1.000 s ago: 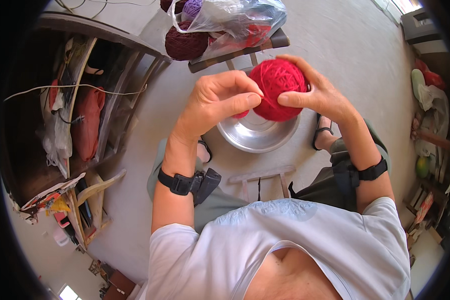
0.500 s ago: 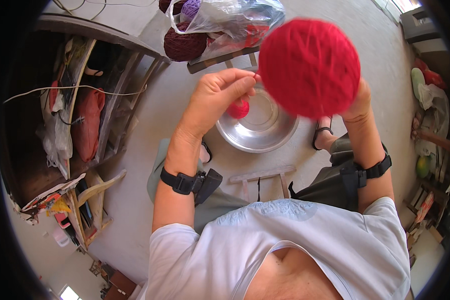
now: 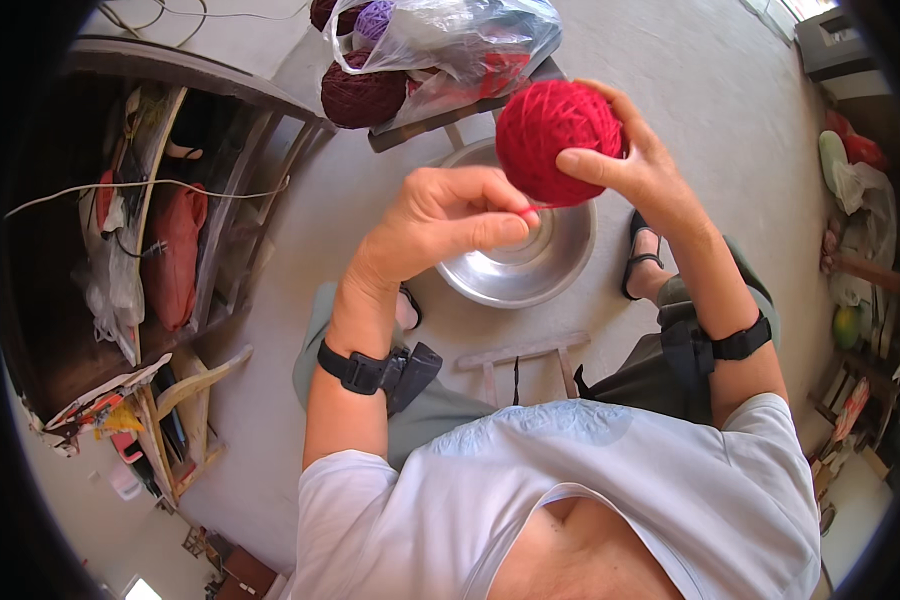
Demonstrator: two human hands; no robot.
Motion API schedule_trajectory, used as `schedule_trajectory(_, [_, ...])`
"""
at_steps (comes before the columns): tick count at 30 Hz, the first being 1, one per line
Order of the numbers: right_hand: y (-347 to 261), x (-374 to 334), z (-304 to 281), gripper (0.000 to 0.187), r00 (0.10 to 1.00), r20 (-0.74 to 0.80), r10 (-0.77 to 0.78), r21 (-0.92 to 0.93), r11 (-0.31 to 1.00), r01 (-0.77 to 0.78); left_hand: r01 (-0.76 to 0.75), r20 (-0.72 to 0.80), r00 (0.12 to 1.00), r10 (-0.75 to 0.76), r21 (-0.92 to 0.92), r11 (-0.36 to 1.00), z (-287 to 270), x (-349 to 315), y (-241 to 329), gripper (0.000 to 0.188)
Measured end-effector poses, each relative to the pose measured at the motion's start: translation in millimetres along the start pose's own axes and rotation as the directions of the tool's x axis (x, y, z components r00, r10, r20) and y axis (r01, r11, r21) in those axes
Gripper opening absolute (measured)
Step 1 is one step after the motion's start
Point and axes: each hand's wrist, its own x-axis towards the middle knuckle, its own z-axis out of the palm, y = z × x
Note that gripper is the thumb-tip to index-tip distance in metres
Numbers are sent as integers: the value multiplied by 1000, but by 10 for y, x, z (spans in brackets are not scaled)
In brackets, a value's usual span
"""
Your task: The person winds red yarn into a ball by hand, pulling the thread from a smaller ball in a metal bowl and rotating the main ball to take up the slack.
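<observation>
My right hand (image 3: 642, 160) grips a ball of red yarn (image 3: 552, 140) from its right side, thumb in front and fingers behind. Between the thumb and forefinger of my left hand (image 3: 435, 215) is pinched the red strand (image 3: 536, 208), which runs to the underside of the ball. Both hands are raised over a shiny metal basin (image 3: 510, 287) on the floor between my feet. My left hand and the ball cover part of the basin, so some of its inside is hidden.
Past the basin, a clear plastic bag (image 3: 450, 45) lies on a low wooden stool (image 3: 395, 138), with a dark maroon yarn ball (image 3: 362, 92) and a purple one (image 3: 374, 20). A wooden cabinet (image 3: 45, 180) stands at left. Another wooden frame (image 3: 520, 351) is near my knees.
The red yarn ball has dropped lower and away from the camera, now with my right hand's thumb in view. My left hand shifted slightly right and down, covering the small red ball seen in the basin.
</observation>
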Motion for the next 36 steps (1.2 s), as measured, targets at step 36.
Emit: schedule_trajectory(36, [-70, -20, -24, 92, 989, 149, 23, 453, 887, -88, 58, -251, 967, -42, 54, 997, 32, 144, -206, 56])
